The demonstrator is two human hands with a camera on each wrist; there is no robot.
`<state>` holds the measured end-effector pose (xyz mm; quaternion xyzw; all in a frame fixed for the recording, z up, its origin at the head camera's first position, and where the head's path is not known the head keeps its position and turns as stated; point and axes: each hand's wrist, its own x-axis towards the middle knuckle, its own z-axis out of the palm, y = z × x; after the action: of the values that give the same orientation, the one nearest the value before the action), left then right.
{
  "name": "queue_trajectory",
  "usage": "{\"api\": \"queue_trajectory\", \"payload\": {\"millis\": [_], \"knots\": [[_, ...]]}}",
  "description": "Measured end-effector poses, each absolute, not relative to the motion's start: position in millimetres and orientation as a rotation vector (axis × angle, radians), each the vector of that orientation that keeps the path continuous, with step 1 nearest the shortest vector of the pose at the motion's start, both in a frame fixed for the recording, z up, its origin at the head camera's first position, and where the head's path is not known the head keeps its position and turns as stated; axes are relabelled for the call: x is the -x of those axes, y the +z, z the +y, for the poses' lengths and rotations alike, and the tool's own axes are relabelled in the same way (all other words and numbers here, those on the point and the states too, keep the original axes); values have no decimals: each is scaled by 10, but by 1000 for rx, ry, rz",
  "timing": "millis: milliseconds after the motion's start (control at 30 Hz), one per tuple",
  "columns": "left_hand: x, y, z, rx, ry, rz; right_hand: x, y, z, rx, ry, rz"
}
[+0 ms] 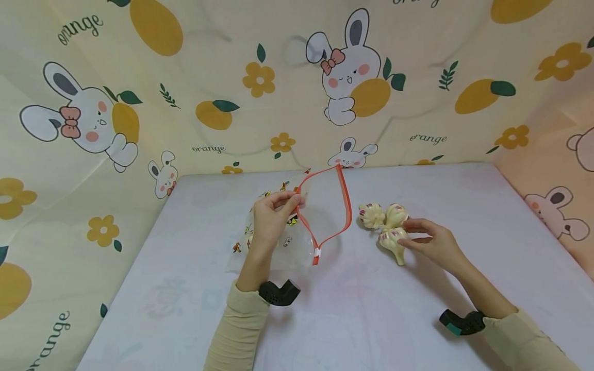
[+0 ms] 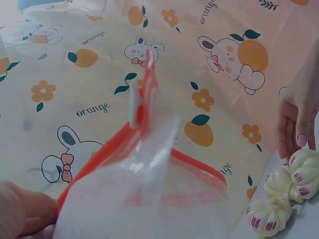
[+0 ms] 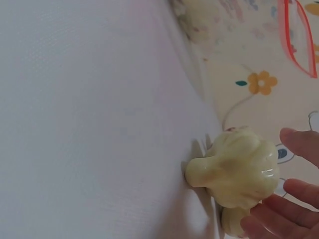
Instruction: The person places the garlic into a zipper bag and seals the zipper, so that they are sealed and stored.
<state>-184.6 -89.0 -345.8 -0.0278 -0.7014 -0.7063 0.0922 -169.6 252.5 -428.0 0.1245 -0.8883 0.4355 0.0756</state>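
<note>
My left hand point(image 1: 274, 219) pinches the red zip edge point(image 1: 345, 198) of a clear plastic zip bag point(image 1: 299, 250) printed with small colourful figures. The bag's mouth gapes as a wide loop, its white slider point(image 1: 317, 252) at the near end. To the right, three cream garlic bulbs point(image 1: 393, 237) with purple streaks lie clustered on the table. My right hand point(image 1: 433, 245) is at the cluster's right side, fingers extended. In the right wrist view its thumb point(image 3: 299, 144) stands apart from the nearest bulb point(image 3: 239, 169), while fingertips overlap the bulbs' lower edge.
A pale table cover point(image 1: 352, 314) spreads under everything. Behind and at the sides hangs a cream sheet point(image 1: 287, 46) printed with rabbits, oranges and flowers. Black wrist cameras point(image 1: 280, 292) sit on both forearms, above the table.
</note>
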Motion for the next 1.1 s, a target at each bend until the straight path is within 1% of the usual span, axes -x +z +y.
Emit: {"api": "queue_trajectory", "payload": {"millis": [800,1100], "knots": [[1853,-3467,-900,69,-2089,-2100,1676,-4365,2480,-332,1416,-2786],[1848,-3462,-892,63,-2089,-2105,1662,-4391,2429,-365,1428,-2725]]}}
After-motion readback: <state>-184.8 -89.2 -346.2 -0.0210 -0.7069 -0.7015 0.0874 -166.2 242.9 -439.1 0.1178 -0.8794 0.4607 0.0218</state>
